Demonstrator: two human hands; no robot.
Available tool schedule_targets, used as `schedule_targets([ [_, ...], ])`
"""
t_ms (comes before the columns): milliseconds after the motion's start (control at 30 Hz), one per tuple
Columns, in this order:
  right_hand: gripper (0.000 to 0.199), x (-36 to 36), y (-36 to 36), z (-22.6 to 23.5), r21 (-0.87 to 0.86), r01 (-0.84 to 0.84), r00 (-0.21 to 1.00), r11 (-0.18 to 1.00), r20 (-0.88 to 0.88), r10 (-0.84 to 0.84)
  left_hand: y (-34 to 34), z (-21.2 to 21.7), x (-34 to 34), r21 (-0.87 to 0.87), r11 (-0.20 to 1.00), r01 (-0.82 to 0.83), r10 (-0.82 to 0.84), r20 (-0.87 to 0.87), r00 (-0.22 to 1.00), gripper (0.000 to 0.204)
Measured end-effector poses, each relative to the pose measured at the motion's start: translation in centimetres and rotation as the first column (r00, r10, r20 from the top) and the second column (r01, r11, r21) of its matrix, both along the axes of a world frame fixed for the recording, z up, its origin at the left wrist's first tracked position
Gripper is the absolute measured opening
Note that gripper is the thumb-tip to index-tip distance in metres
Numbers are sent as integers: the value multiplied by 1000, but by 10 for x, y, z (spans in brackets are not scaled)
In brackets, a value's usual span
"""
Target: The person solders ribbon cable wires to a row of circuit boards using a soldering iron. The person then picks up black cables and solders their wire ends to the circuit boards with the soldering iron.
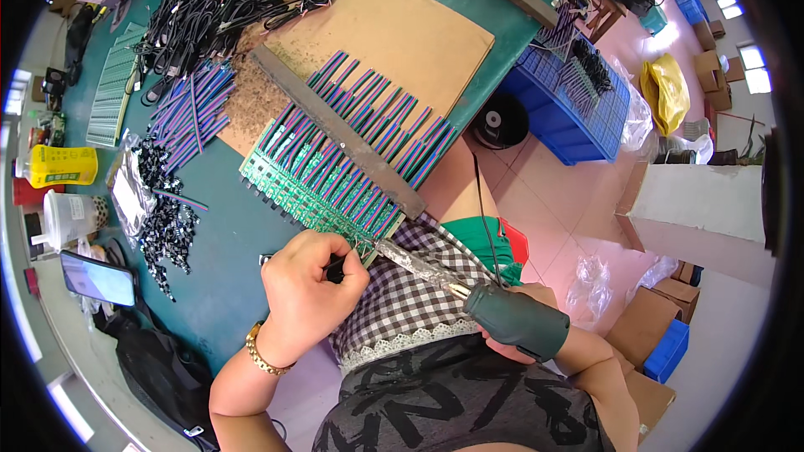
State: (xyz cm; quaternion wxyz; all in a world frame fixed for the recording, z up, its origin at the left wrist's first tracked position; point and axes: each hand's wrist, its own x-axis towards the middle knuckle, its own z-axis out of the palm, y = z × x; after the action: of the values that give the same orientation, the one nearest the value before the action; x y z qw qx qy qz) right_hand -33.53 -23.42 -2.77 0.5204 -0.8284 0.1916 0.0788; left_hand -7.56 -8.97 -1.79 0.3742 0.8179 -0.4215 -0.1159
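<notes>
My left hand (pixel 310 285) is closed in a pinch at the near corner of a green circuit board panel (pixel 314 188). What its fingertips hold is mostly hidden. In my right hand (pixel 540 294) is a soldering iron (pixel 515 321) with a thick dark green handle. Its foil-like wrapped shaft points left, and the tip meets the board's corner beside my left fingers. Rows of multicoloured ribbon wires (pixel 381 113) run from the panel toward the far right. A long, worn metal bar (pixel 335 138) lies across those wires. Small black parts line the panel's near-left edge.
Left of the panel lie small black connectors (pixel 167 222), loose ribbon wires (pixel 194 109) and a phone (pixel 98 278). A yellow bottle (pixel 63 166) stands beyond. Black cables (pixel 230 4) are heaped on brown board (pixel 410 25). A blue crate (pixel 569 109) stands right of the green table.
</notes>
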Motion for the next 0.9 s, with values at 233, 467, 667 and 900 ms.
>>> schedule_targets([
  [233,27,2,-4,1,-225,-127,979,966,128,158,-1,1,1,9,1000,10,-10,-6,1000,12],
  [467,18,12,-10,23,56,-23,996,998,84,18,-1,0,1,11,1000,11,-11,-7,1000,12],
  [667,18,20,-8,31,286,195,981,938,-75,-181,-2,3,1,23,1000,2,-1,-27,1000,11],
  [900,20,20,-5,28,322,245,968,915,-140,-210,-2,3,4,28,999,19,-18,-29,999,9],
])
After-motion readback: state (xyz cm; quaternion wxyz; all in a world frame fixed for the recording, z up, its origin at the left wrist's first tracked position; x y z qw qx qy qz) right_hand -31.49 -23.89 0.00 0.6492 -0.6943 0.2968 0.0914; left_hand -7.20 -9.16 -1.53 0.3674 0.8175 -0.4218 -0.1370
